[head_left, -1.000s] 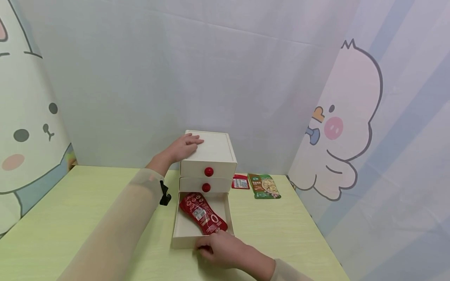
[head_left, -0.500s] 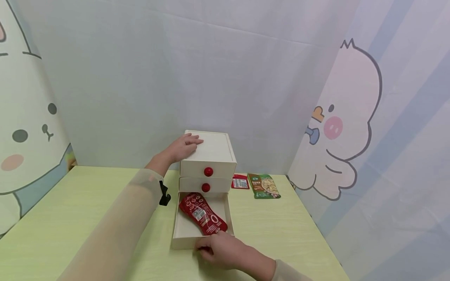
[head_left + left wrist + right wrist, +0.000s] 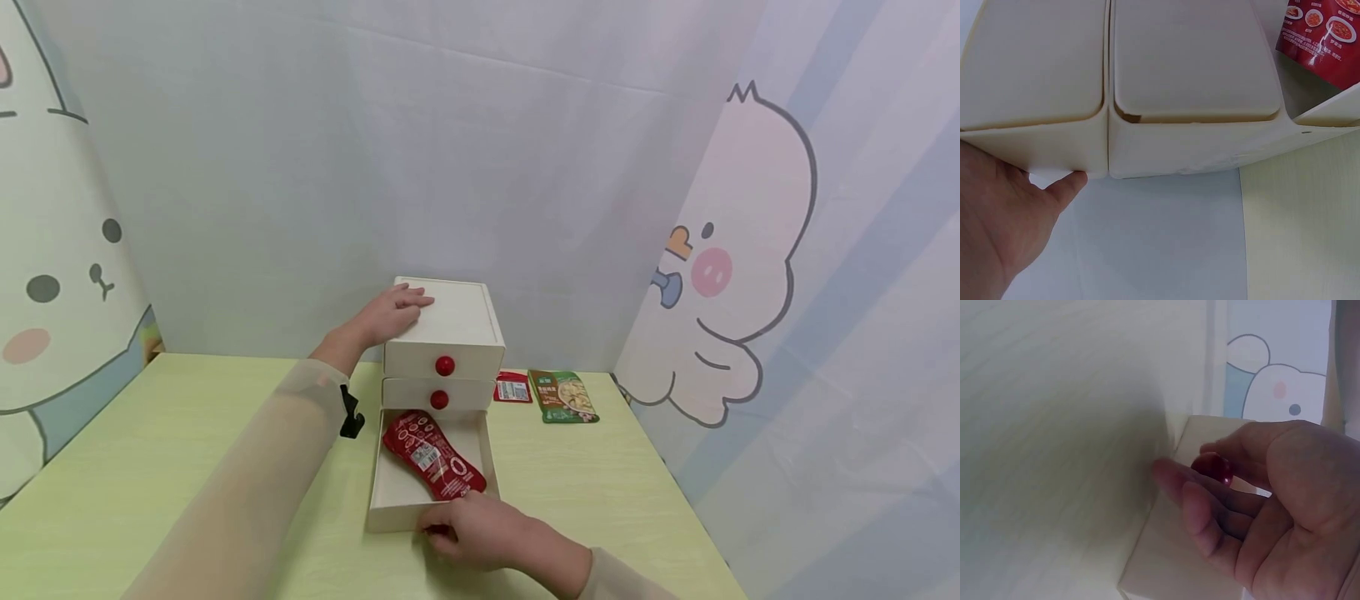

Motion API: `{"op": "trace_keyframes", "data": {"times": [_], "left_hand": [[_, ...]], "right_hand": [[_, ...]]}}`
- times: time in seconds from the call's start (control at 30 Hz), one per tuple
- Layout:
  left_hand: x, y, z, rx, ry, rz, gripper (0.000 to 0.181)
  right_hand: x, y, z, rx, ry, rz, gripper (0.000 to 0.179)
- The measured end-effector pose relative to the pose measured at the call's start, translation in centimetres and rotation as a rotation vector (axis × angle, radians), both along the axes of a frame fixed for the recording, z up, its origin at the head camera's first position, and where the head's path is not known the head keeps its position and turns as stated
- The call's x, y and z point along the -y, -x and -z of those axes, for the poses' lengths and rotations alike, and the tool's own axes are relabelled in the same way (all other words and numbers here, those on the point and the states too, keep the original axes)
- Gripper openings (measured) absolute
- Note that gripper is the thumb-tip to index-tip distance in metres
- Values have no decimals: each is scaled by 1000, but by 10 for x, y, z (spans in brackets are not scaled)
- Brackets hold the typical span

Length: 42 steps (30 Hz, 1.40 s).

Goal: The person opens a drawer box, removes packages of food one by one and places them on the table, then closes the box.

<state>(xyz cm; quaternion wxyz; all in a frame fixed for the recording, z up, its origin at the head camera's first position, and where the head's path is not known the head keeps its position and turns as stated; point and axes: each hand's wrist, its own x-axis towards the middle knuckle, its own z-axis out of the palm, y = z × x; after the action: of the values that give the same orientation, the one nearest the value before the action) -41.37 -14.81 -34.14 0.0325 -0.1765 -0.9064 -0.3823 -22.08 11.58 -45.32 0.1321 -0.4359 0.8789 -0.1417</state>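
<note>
A small white cabinet (image 3: 457,315) with three stacked drawers stands on the table; its bottom drawer (image 3: 390,518) is pulled out. Inside that drawer a red printed pouch (image 3: 429,454) lies at a slant. My left hand (image 3: 384,317) rests on the left part of the cabinet's top with fingers extended; the left wrist view shows its thumb along the cabinet's side. At the drawer's front, my right hand (image 3: 480,529) holds the red round knob (image 3: 1213,467) between thumb and fingers. The head view has that knob hidden behind the hand.
Two red knobs (image 3: 445,367) mark the closed upper drawers. To the cabinet's right lie a red packet with a white label (image 3: 513,389) and a green and brown food pouch (image 3: 564,397). A pale curtain (image 3: 300,167) hangs behind the light green table (image 3: 600,500).
</note>
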Motion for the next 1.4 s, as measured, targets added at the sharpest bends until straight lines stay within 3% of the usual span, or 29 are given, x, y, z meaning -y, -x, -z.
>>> {"op": "trace_keyframes", "data": {"times": [0.2, 0.33, 0.53, 0.7, 1.03, 1.4], "left_hand": [[0, 0, 0, 2, 4, -1, 57], [0, 0, 0, -3, 15, -2, 57], [0, 1, 0, -8, 25, -4, 58], [0, 2, 0, -5, 19, -1, 57], [1, 1, 1, -13, 3, 4, 56], [0, 2, 2, -11, 0, -1, 57]], "right_hand": [[-2, 5, -16, 12, -76, -67, 25], [-1, 10, -35, 32, -82, -105, 18], [8, 28, -66, 37, -80, -41, 10], [17, 51, -80, 7, -127, 10, 7], [34, 92, -84, 12, -246, 108, 16], [44, 109, -74, 80, -368, 246, 31]]}}
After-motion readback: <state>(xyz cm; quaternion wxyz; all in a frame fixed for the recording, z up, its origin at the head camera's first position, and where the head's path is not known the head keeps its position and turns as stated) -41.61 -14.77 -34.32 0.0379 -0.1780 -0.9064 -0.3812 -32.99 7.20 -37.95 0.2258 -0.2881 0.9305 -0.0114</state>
